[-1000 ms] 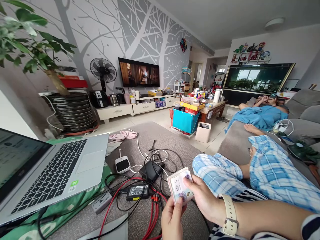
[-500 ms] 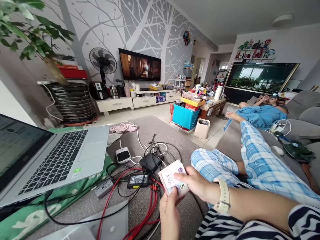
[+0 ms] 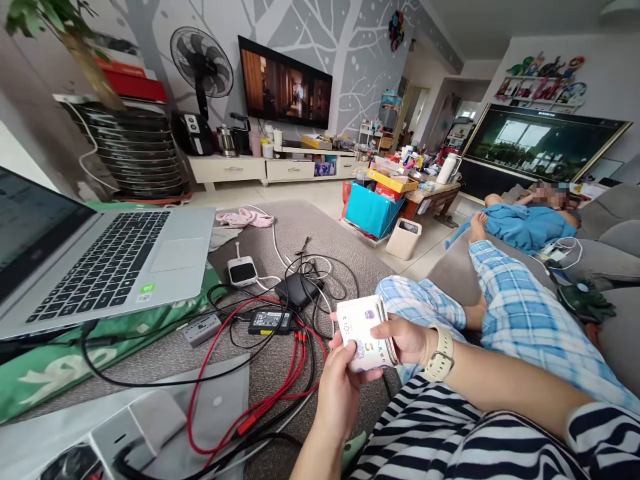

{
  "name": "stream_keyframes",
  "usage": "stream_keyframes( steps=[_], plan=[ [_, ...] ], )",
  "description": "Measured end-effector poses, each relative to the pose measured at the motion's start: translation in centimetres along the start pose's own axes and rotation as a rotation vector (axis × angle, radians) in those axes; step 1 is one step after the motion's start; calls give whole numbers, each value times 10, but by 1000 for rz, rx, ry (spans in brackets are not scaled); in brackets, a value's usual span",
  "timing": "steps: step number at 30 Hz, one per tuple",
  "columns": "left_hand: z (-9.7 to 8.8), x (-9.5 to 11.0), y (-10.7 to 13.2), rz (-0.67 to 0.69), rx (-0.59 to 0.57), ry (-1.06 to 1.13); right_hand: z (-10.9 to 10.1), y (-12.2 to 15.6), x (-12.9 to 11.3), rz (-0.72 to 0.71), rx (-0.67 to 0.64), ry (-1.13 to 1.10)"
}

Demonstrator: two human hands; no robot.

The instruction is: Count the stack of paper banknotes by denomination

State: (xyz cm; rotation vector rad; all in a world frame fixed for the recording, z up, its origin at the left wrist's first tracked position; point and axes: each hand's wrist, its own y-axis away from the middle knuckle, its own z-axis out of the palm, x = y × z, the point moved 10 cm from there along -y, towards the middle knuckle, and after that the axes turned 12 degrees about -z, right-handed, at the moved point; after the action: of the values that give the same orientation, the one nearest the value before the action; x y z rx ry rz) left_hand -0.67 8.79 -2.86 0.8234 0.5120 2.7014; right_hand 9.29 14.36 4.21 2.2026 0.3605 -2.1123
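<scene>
I'm mid-count: my left hand and right hand both grip the pale folded wad of banknotes; next, thumb off one note.

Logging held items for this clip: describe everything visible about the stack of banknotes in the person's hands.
The stack of banknotes is a thick, slightly curled bundle of pale paper notes with purple print and a "5" on the top face. It is held tilted above the lap, over the grey rug. The left hand supports it from below, thumb on the top note; the right hand, with a watch on its wrist, pinches its right edge.
</scene>
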Motion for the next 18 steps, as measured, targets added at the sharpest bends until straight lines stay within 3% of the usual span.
stream_keyframes(
  steps=[7,13,18],
  plan=[
    [4,-4,0,-96,-23,19,42,2,20,144,-247,-256],
    [2,-4,-3,-106,-7,1,62,4,33,302,-421,-420],
    [-5,-1,-4,-80,55,5,71,8,30,329,-493,-530]
  ],
)
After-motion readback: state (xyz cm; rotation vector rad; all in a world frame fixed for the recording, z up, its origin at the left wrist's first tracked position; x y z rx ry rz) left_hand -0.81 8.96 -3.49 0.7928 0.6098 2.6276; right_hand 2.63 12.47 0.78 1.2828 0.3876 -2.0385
